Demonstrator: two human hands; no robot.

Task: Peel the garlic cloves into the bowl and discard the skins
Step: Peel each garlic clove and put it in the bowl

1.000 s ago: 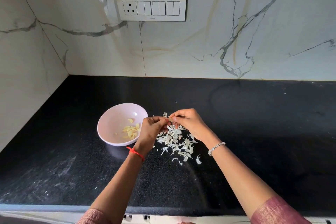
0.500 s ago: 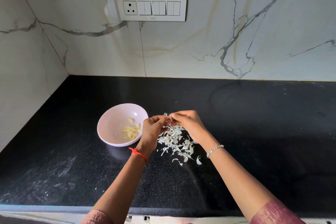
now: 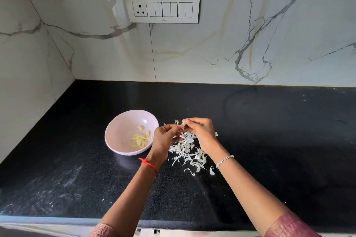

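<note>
We see the left hand (image 3: 165,138) and right hand (image 3: 200,130) pinching a garlic clove (image 3: 183,125) above the skins (image 3: 187,152), beside a pink bowl (image 3: 119,130) holding peeled cloves (image 3: 140,138).

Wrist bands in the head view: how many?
2. Red thread on the left wrist, near the bowl; silver bracelet on the right wrist, beside the garlic skins. The sleeves could hide more.
</note>
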